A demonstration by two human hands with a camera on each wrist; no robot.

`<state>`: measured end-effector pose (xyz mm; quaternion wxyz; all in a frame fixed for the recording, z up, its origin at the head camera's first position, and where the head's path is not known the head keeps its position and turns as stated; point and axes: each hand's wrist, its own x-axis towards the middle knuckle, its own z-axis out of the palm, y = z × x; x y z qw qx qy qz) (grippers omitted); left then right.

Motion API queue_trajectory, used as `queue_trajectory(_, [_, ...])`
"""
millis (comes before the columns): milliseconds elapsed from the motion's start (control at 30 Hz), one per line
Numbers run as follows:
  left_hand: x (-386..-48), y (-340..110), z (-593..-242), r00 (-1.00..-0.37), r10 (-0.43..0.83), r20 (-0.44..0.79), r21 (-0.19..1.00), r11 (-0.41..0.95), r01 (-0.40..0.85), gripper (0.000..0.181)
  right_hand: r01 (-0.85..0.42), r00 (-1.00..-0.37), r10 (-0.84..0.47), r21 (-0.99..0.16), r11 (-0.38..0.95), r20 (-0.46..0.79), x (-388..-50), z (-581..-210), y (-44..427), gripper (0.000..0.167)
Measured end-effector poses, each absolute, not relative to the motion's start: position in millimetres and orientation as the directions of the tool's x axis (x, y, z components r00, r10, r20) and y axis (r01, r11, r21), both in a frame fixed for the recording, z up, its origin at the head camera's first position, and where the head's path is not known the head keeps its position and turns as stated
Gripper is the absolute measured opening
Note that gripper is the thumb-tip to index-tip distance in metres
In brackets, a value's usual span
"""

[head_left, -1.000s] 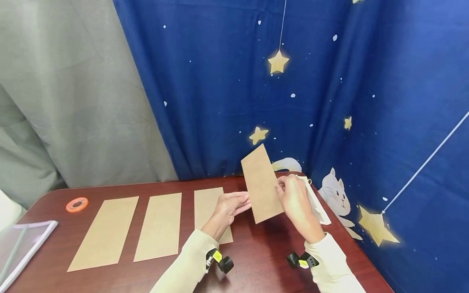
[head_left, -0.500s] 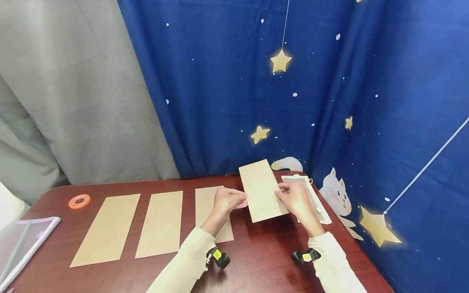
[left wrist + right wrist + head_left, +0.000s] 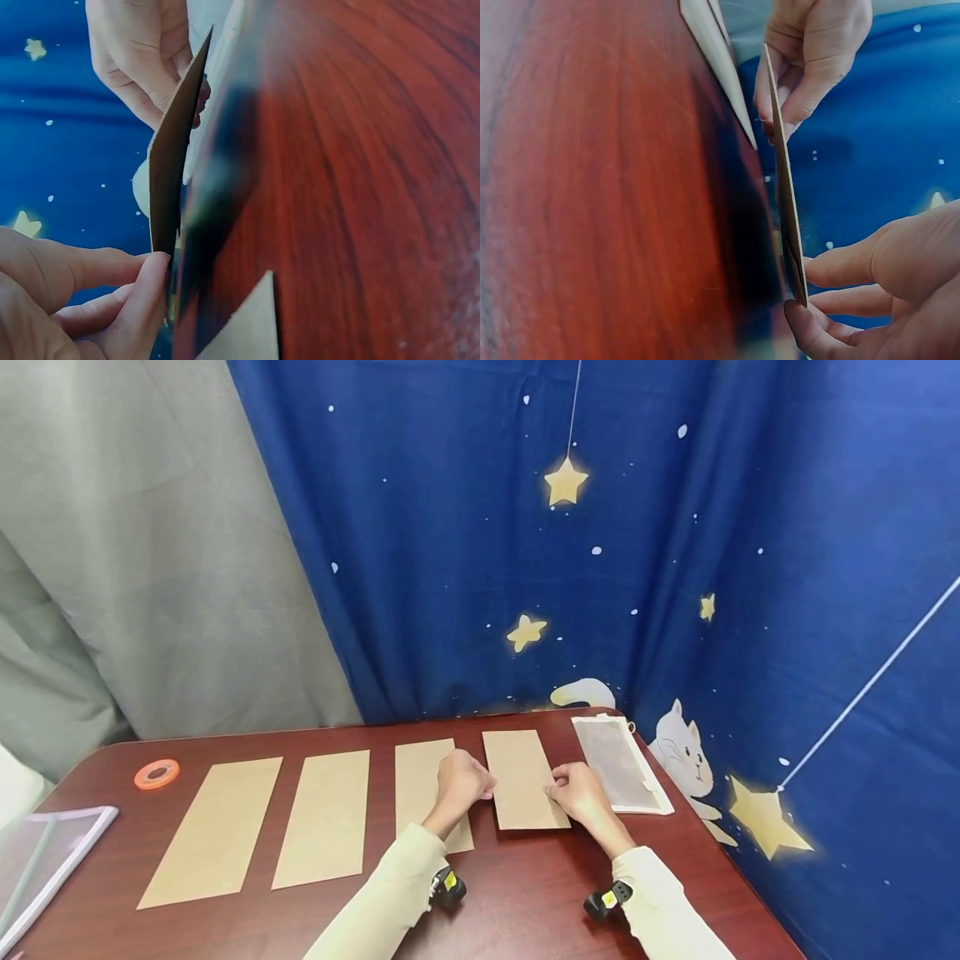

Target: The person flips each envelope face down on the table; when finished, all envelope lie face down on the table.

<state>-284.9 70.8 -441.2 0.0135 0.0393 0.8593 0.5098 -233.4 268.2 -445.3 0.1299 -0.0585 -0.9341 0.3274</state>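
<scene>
A flat brown kraft paper sheet [image 3: 523, 777] is held just above the table, its near edge casting a thin shadow. My left hand [image 3: 457, 785] pinches its left edge between thumb and fingers. On the opposite long edge, my right hand [image 3: 581, 792] pinches it likewise. Seen edge-on in the left wrist view, the sheet [image 3: 169, 165] stands clear of the tabletop. The right wrist view also shows the sheet [image 3: 784, 187] apart from the wood. Beneath my left hand lies another brown sheet [image 3: 422, 768], partly covered by the hand and wrist.
Two more brown sheets, a middle one [image 3: 322, 814] and a left one [image 3: 213, 831], lie in the same row. An orange roll of tape [image 3: 157, 774] is at far left, above a white-edged clear pouch [image 3: 56, 868]. A grey mesh pouch [image 3: 618, 764] lies right of my right hand.
The held sheet has come down from a raised, tilted pose to nearly flat above the table. Both hands have lowered with it, keeping their pinch; the mesh pouch is now fully uncovered.
</scene>
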Motion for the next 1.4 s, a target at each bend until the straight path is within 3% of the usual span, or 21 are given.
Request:
queue_trajectory(300, [-281, 73, -450, -0.996, 0.056, 0.066, 0.811, 0.579, 0.086, 0.016, 0.049, -0.964, 0.196, -0.601, 0.798, 0.182, -238, -457, 264, 0.025])
queue_trajectory(533, [-279, 71, -453, -0.989, 0.058, 0.139, 0.749, 0.647, 0.143, 0.032, 0.039, -0.965, 0.175, -0.552, 0.833, 0.196, -242, -459, 259, 0.026])
queue_trajectory(700, [-271, 71, -455, -0.936, 0.136, 0.324, 0.686, 0.648, 0.332, 0.05, 0.016, -0.963, 0.15, -0.506, 0.863, 0.225, -243, -461, 255, 0.018])
queue_trajectory(867, [-265, 74, -455, -0.84, 0.287, 0.461, 0.456, 0.735, 0.502, 0.052, -0.054, -0.948, 0.104, -0.474, 0.879, 0.301, -243, -464, 250, 0.015])
queue_trajectory(967, [-263, 77, -454, -0.843, 0.324, 0.43, 0.33, 0.812, 0.481, 0.04, -0.086, -0.946, 0.075, -0.468, 0.879, 0.316, -244, -464, 246, 0.033])
queue_trajectory(1067, [-261, 80, -453, -0.877, 0.314, 0.363, 0.309, 0.848, 0.431, 0.024, -0.088, -0.951, 0.066, -0.466, 0.881, 0.303, -245, -463, 244, 0.036])
queue_trajectory(1167, [-260, 79, -453, -0.889, 0.329, 0.32, 0.339, 0.836, 0.431, 0.025, -0.067, -0.955, 0.078, -0.463, 0.884, 0.287, -243, -463, 246, 0.029])
queue_trajectory(1300, [-263, 60, -456, -0.861, 0.391, 0.325, 0.403, 0.767, 0.5, 0.02, -0.054, -0.951, 0.1, -0.478, 0.877, 0.291, -240, -462, 258, 0.008])
queue_trajectory(1333, [-265, 50, -455, -0.86, 0.405, 0.308, 0.421, 0.753, 0.506, 0.02, -0.055, -0.951, 0.1, -0.48, 0.876, 0.293, -239, -461, 263, 0.017])
queue_trajectory(1400, [-271, 24, -454, -0.863, 0.419, 0.283, 0.42, 0.755, 0.505, 0.039, -0.077, -0.95, 0.079, -0.471, 0.879, 0.302, -239, -458, 280, 0.042])
